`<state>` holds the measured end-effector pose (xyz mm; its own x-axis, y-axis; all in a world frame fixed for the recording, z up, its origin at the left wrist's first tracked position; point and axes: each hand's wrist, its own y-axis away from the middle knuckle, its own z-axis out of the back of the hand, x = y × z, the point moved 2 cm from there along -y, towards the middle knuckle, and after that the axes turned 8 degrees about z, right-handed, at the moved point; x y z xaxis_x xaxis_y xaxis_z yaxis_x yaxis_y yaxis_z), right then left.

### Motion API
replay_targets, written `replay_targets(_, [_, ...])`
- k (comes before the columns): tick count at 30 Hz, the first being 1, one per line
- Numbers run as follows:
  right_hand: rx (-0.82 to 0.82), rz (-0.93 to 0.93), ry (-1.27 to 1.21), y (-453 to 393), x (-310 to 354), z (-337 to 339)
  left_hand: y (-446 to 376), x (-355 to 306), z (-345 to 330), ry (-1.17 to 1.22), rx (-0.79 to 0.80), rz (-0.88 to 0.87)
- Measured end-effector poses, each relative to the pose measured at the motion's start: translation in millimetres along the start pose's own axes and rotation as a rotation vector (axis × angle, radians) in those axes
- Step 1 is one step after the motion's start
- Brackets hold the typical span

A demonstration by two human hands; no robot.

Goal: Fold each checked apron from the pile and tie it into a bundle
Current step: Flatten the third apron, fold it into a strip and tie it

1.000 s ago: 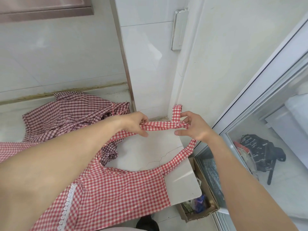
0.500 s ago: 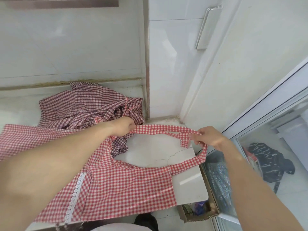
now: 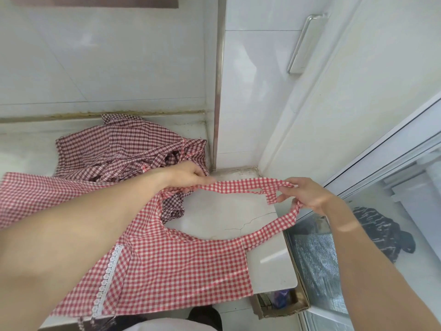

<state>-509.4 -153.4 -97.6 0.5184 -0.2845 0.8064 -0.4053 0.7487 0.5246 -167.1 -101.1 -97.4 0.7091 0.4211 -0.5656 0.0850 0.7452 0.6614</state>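
A red-and-white checked apron [image 3: 181, 266] lies spread on the white counter [image 3: 269, 256], a white lace strip on its front. Its neck strap [image 3: 241, 186] is stretched level above the counter. My left hand [image 3: 188, 175] grips the strap's left end. My right hand [image 3: 305, 194] pinches the strap's right end, where a short tail hangs down and the loop curves back to the bib. Behind my left arm, a pile of darker maroon checked aprons [image 3: 128, 151] lies crumpled against the back wall.
Tiled walls close off the back and the right corner. A glass sliding door [image 3: 386, 211] runs along the right. A cardboard box [image 3: 281, 304] sits on the floor below the counter's right edge. A dark bag [image 3: 379, 230] lies beyond the glass.
My hands have drawn apart, the right one moving right and down, so the neck strap is now pulled out straight. The strap's short tail, upright a second ago, now hangs down.
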Motion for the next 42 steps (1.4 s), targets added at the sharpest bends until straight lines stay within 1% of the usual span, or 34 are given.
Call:
replay_targets(4, [0.019,0.063,0.079,2,12,-7,-4,-36,-22,-0.162,0.075,-0.005])
replay_targets(7, [-0.054,0.134,0.079,-1,17,-6,-16,-61,-40,-0.316,0.057,-0.008])
replay_targets(8, [-0.093,0.149,0.049,-2,17,-3,-20,-69,-43,-0.320,0.042,-0.022])
replay_targets(10, [-0.156,0.158,0.010,-2,16,6,-26,-82,-46,-0.235,0.006,-0.059])
replay_targets(12, [-0.173,0.131,0.009,1,15,12,-27,-86,-41,-0.141,-0.047,-0.083])
replay_targets(13, [-0.169,0.101,-0.015,3,12,14,-27,-88,-38,-0.127,-0.048,-0.088])
replay_targets(15, [-0.175,0.046,-0.071,6,5,16,-25,-87,-33,-0.145,-0.034,-0.096])
replay_targets(16, [-0.200,0.037,-0.079,6,1,17,-25,-85,-30,-0.162,-0.053,-0.098])
replay_targets(19, [-0.320,0.067,-0.195,0,-10,16,-25,-73,-22,-0.164,-0.182,-0.081])
replay_targets(22, [-0.446,0.030,-0.298,-11,-26,12,-18,-53,-20,-0.189,-0.205,-0.063])
replay_targets(23, [-0.527,0.005,-0.298,-13,-31,9,-15,-46,-20,-0.191,-0.263,-0.089])
replay_targets(24, [-0.637,-0.004,-0.268,-12,-34,4,-10,-38,-20,-0.169,-0.368,-0.135])
replay_targets(25, [-0.753,0.023,-0.211,-7,-34,-5,-1,-30,-22,-0.129,-0.507,-0.192])
replay_targets(26, [-0.837,0.091,-0.136,-2,-31,-17,9,-20,-23,-0.089,-0.653,-0.244])
replay_targets(27, [-0.861,0.188,-0.058,3,-28,-31,18,-12,-26,-0.063,-0.789,-0.285])
replay_targets(28, [-0.816,0.301,0.016,4,-22,-51,30,4,-27,-0.050,-0.911,-0.295])
replay_targets(30, [-0.662,0.514,0.159,5,-12,-88,47,29,-29,-0.032,-1.083,-0.283])
replay_targets(32, [-0.468,0.644,0.257,2,-2,-130,62,61,-29,-0.003,-1.183,-0.232])
replay_targets(33, [-0.366,0.670,0.288,1,2,-149,68,72,-30,0.006,-1.198,-0.214])
replay_targets(36, [0.013,0.686,0.370,2,11,-216,91,113,-35,0.018,-1.180,-0.143])
replay_targets(38, [0.197,0.689,0.453,4,7,-251,98,138,-40,0.041,-1.146,-0.058])
replay_targets(40, [0.313,0.683,0.564,6,-4,-276,104,166,-43,0.052,-1.084,0.062])
replay_targets(42, [0.335,0.685,0.682,7,-18,-289,108,196,-46,0.002,-0.980,0.231])
